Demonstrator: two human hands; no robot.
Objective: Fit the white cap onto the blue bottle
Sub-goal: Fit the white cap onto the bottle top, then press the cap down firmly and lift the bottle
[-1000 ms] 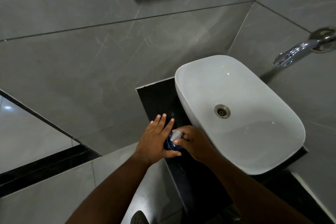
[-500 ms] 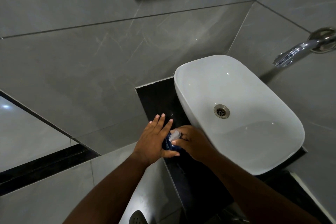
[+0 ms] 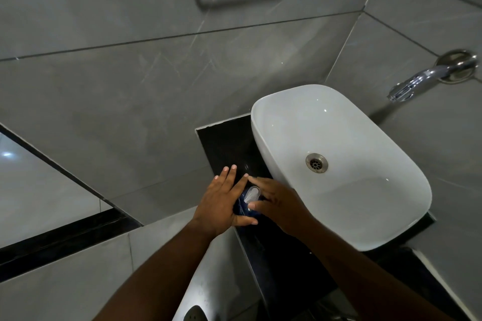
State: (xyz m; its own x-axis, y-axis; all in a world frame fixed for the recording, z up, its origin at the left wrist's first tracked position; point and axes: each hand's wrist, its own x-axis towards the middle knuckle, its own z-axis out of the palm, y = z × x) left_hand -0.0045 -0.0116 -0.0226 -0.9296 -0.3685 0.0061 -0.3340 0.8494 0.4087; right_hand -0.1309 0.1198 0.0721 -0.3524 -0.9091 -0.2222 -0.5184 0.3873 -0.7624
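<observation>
The blue bottle (image 3: 243, 207) stands on the black counter just left of the basin, mostly hidden between my hands. The white cap (image 3: 252, 193) sits on top of the bottle. My left hand (image 3: 224, 202) wraps the bottle's left side, fingers stretched forward and thumb across the front. My right hand (image 3: 280, 202) is on the bottle's right side, its index finger curved behind the cap and its thumb against the cap's near side.
A white oval basin (image 3: 263, 122) with a metal drain (image 3: 316, 162) sits on the black counter (image 3: 224, 138). A chrome tap (image 3: 427, 78) juts from the grey tiled wall at right. A towel rail hangs at the top. A white toilet edge (image 3: 206, 281) shows below.
My right hand's fingers have opened around the cap, the index finger now reaching forward past it. The view has shifted slightly; the bottle stays in place.
</observation>
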